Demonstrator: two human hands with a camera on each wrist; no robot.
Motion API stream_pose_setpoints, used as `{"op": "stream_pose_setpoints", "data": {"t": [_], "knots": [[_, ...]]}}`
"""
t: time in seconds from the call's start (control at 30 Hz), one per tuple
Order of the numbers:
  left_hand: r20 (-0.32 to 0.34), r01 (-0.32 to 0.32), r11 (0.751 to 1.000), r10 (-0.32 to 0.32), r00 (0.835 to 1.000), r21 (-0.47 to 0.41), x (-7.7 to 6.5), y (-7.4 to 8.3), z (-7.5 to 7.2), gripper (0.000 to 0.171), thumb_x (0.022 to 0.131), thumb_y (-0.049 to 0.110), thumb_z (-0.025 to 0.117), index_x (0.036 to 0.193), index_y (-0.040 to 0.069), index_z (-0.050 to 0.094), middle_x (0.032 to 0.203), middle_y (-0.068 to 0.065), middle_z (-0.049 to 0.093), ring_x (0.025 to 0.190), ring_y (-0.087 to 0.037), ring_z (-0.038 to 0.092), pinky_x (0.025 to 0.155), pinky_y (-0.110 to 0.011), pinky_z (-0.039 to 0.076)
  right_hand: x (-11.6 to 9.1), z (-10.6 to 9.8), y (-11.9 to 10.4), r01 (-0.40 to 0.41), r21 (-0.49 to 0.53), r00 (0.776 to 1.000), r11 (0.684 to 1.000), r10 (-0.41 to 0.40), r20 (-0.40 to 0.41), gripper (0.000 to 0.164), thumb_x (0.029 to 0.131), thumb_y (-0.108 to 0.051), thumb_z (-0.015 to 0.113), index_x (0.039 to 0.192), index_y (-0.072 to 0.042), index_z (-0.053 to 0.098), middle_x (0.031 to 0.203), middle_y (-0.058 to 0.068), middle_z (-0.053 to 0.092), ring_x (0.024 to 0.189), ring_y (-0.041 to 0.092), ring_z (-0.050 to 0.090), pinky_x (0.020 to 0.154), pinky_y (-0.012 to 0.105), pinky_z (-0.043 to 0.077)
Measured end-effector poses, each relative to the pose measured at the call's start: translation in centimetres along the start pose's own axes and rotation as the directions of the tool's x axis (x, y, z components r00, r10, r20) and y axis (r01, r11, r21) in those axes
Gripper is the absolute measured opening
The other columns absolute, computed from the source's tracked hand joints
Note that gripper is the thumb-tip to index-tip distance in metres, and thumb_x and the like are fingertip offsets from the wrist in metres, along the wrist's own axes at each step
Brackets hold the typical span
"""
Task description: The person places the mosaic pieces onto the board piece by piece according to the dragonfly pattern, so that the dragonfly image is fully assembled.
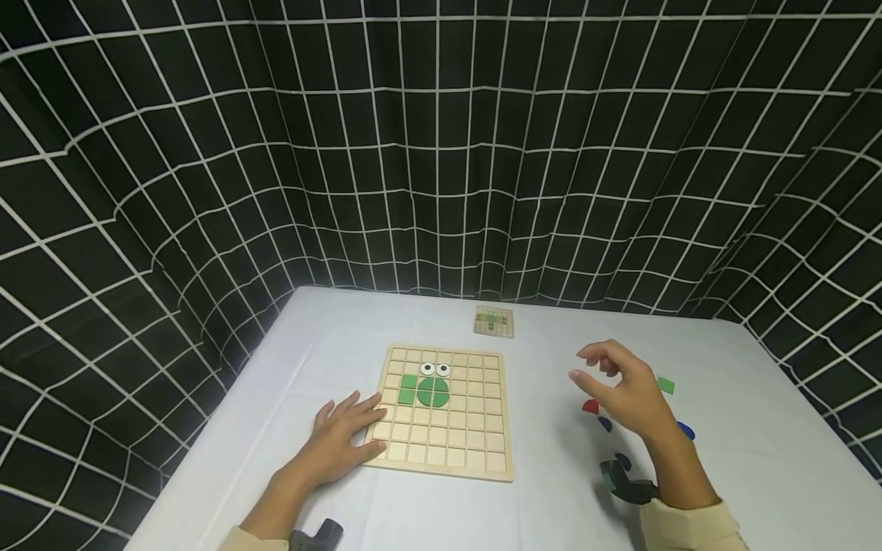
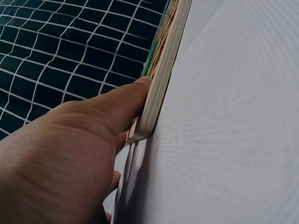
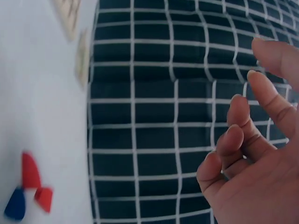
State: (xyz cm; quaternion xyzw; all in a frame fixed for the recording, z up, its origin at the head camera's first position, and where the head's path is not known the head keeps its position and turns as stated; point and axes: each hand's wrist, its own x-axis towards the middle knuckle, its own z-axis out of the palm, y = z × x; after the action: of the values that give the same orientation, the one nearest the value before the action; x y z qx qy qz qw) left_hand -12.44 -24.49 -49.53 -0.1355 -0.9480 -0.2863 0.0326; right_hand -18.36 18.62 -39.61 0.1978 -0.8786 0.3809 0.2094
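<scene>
A square wooden grid board lies flat on the table. In its upper part sit two round eye tiles, a circle made of green quarter pieces below them, and green squares to the left. My left hand rests on the board's left edge, fingers spread; in the left wrist view, the thumb touches the rim. Raised over the table to the right, my right hand has loosely bent fingers and holds nothing. Near it lie a red piece and a dark blue piece.
A small card with a grid pattern lies behind the board. Right of my right hand are a green square and a blue piece. Another dark blue piece lies by the wrist. Black cloth with white lines hangs around the table.
</scene>
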Motion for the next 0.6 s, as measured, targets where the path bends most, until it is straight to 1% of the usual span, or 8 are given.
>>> {"op": "stream_pose_setpoints", "data": {"t": [0.13, 0.27, 0.33, 0.37, 0.43, 0.5, 0.53, 0.6], "knots": [[-0.001, -0.006, 1.0, 0.006, 1.0, 0.0, 0.0, 0.1, 0.0, 0.054, 0.083, 0.046, 0.071, 0.129, 0.017, 0.063, 0.148, 0.002, 0.043, 0.141, -0.03, 0.024, 0.111, -0.058, 0.002, -0.7, -0.5, 1.8, -0.047, -0.013, 0.999, 0.999, 0.047, 0.016, 0.027, 0.081, -0.009, 0.078, 0.106, -0.008, 0.065, 0.091, 0.004, 0.059, 0.082, 0.02, 0.046, 0.067, 0.034, 0.042], [-0.001, -0.008, 1.0, 0.008, 1.0, 0.0, 0.0, 0.1, -0.1, 0.054, 0.083, 0.043, 0.072, 0.129, 0.016, 0.063, 0.148, 0.001, 0.043, 0.141, -0.03, 0.024, 0.111, -0.058, 0.002, -1.2, -0.4, 3.8, -0.084, -0.017, 0.996, 0.996, 0.084, 0.027, 0.026, 0.082, -0.009, 0.077, 0.105, -0.006, 0.066, 0.088, 0.008, 0.057, 0.075, 0.024, 0.045, 0.059, 0.027, 0.041], [-0.001, -0.007, 1.0, 0.007, 1.0, -0.002, 0.0, 0.1, -0.1, 0.053, 0.083, 0.042, 0.072, 0.129, 0.015, 0.063, 0.148, 0.001, 0.043, 0.141, -0.03, 0.023, 0.111, -0.058, 0.002, -1.5, -0.3, 4.8, -0.13, -0.03, 0.99, 0.991, 0.131, 0.049, 0.025, 0.084, -0.011, 0.076, 0.105, -0.004, 0.066, 0.085, 0.007, 0.055, 0.073, 0.024, 0.044, 0.055, 0.025, 0.039], [-0.001, -0.008, 1.0, 0.008, 1.0, -0.003, 0.0, 0.1, -0.1, 0.053, 0.083, 0.041, 0.072, 0.129, 0.015, 0.063, 0.148, 0.001, 0.043, 0.141, -0.031, 0.023, 0.111, -0.058, 0.002, -1.6, -0.2, 5.3, -0.161, -0.035, 0.984, 0.986, 0.163, 0.068, 0.023, 0.085, -0.013, 0.075, 0.105, -0.004, 0.065, 0.084, 0.008, 0.054, 0.074, 0.024, 0.044, 0.055, 0.027, 0.039], [-0.001, -0.007, 1.0, 0.007, 1.0, -0.004, 0.0, 0.1, -0.1, 0.053, 0.083, 0.042, 0.072, 0.129, 0.015, 0.063, 0.148, 0.001, 0.043, 0.141, -0.03, 0.023, 0.111, -0.058, 0.002, -1.8, 0.0, 6.2, -0.237, -0.058, 0.963, 0.97, 0.242, 0.117, 0.023, 0.087, -0.017, 0.073, 0.104, -0.005, 0.065, 0.086, 0.007, 0.055, 0.079, 0.025, 0.047, 0.061, 0.032, 0.043], [0.0, -0.004, 1.0, 0.004, 1.0, -0.007, 0.0, 0.2, -0.1, 0.054, 0.084, 0.043, 0.072, 0.129, 0.016, 0.063, 0.148, 0.001, 0.043, 0.141, -0.03, 0.023, 0.111, -0.058, 0.002, -2.0, 0.2, 7.0, -0.309, -0.088, 0.932, 0.947, 0.32, 0.169, 0.023, 0.088, -0.02, 0.072, 0.104, -0.006, 0.065, 0.09, 0.008, 0.058, 0.089, 0.03, 0.051, 0.072, 0.042, 0.049], [0.002, -0.002, 1.0, 0.002, 1.0, -0.006, 0.0, 0.1, -0.1, 0.054, 0.084, 0.043, 0.071, 0.129, 0.016, 0.063, 0.148, 0.001, 0.043, 0.142, -0.03, 0.023, 0.111, -0.057, 0.001, -2.1, 0.4, 7.4, -0.336, -0.103, 0.916, 0.936, 0.35, 0.193, 0.023, 0.088, -0.021, 0.072, 0.104, -0.007, 0.065, 0.092, 0.009, 0.06, 0.095, 0.034, 0.052, 0.078, 0.049, 0.049], [0.005, 0.004, 1.0, -0.004, 1.0, -0.01, 0.0, 0.2, -0.1, 0.055, 0.083, 0.045, 0.071, 0.129, 0.016, 0.063, 0.148, 0.001, 0.042, 0.142, -0.029, 0.023, 0.111, -0.057, 0.001, -2.3, 0.7, 8.0, -0.379, -0.132, 0.887, 0.916, 0.4, 0.232, 0.024, 0.087, -0.023, 0.073, 0.103, -0.007, 0.064, 0.098, 0.011, 0.062, 0.105, 0.041, 0.053, 0.087, 0.059, 0.045]]}}
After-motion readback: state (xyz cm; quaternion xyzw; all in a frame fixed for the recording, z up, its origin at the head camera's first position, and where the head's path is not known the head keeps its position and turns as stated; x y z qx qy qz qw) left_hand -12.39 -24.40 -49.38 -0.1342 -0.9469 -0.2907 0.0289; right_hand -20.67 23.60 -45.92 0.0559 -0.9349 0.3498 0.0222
